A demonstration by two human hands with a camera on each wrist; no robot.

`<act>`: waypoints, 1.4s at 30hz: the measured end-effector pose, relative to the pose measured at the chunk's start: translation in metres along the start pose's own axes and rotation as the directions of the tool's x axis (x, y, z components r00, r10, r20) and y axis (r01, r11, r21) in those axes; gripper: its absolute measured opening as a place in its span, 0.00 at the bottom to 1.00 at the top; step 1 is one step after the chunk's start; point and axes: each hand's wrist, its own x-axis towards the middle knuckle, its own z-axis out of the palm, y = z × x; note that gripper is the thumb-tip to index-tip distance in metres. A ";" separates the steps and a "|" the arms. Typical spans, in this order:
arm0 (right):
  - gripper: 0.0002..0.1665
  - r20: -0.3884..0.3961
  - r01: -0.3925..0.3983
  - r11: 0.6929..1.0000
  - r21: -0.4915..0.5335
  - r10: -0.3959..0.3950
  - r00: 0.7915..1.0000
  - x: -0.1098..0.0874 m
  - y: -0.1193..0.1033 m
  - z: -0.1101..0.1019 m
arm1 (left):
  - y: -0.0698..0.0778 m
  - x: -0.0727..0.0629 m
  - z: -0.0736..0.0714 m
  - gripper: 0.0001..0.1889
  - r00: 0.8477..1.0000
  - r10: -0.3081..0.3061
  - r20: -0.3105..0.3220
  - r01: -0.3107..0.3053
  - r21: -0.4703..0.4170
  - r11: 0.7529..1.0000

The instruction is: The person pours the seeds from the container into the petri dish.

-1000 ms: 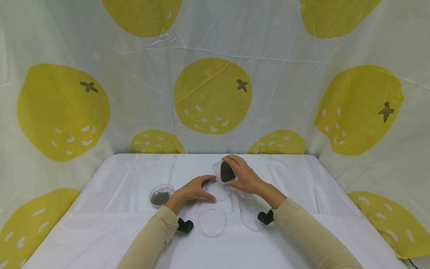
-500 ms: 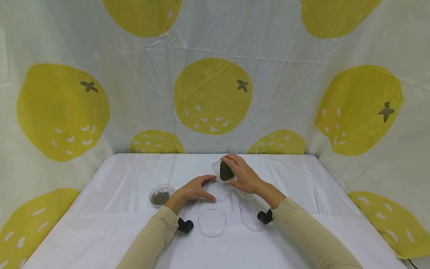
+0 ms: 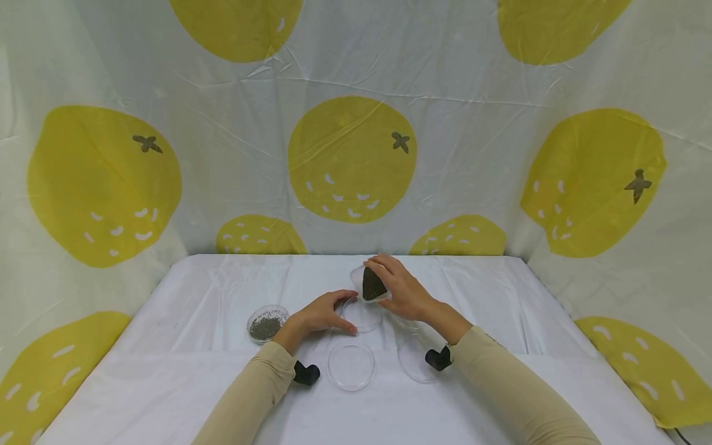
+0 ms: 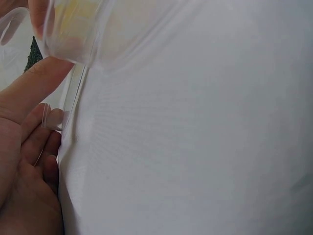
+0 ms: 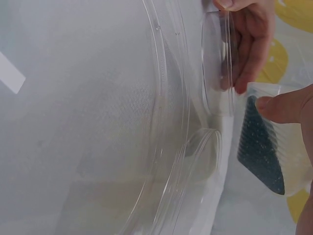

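My right hand point(image 3: 402, 289) holds a clear plastic cup point(image 3: 358, 277) part-filled with dark granules point(image 3: 374, 285). The cup is tilted, its lower edge close over the far right rim of a clear petri dish point(image 3: 363, 319). In the right wrist view, the thumb presses on the cup's side and the granules point(image 5: 259, 144) lie slanted against its wall. Around the left side of that petri dish curl the thumb and fingers of my left hand point(image 3: 318, 314), gripping its rim on the table. The left wrist view shows the thumb and curled fingers near clear plastic edges.
A petri dish point(image 3: 268, 324) with grey-dark granules and scattered bits stands left of my left hand. Clear dish pieces lie in front, one in the middle point(image 3: 351, 368) and one at right point(image 3: 414, 358). Another clear rim point(image 3: 405, 322) shows partly beneath my right wrist.
The cup and my right hand have shifted very slightly left. My left hand and the petri dish stay in place.
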 end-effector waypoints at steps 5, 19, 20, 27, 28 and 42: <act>0.57 -0.010 0.018 1.000 -0.012 -0.018 1.000 -0.001 0.001 0.001 | -0.001 0.000 0.000 0.46 1.000 -0.010 -0.001 0.010 0.004 1.000; 0.58 -0.014 0.030 0.999 -0.019 -0.031 0.999 0.000 -0.001 0.002 | 0.000 0.000 0.000 0.46 1.000 -0.009 -0.002 0.009 0.011 1.000; 0.58 -0.016 0.032 0.999 -0.020 -0.033 0.999 0.000 -0.001 0.002 | 0.000 0.000 0.000 0.46 1.000 -0.010 -0.002 0.010 0.011 1.000; 0.58 -0.010 0.024 0.999 -0.025 -0.024 1.000 0.000 -0.002 0.001 | -0.001 0.000 0.001 0.46 1.000 -0.008 -0.002 0.008 -0.001 1.000; 0.58 -0.008 0.024 0.999 -0.025 -0.024 1.000 0.000 -0.002 0.001 | -0.001 0.000 0.001 0.46 1.000 -0.007 -0.002 0.007 -0.001 1.000; 0.59 -0.016 0.054 0.998 -0.030 -0.055 0.998 0.002 -0.002 0.002 | -0.002 0.001 0.001 0.47 1.000 -0.004 -0.007 0.004 -0.004 1.000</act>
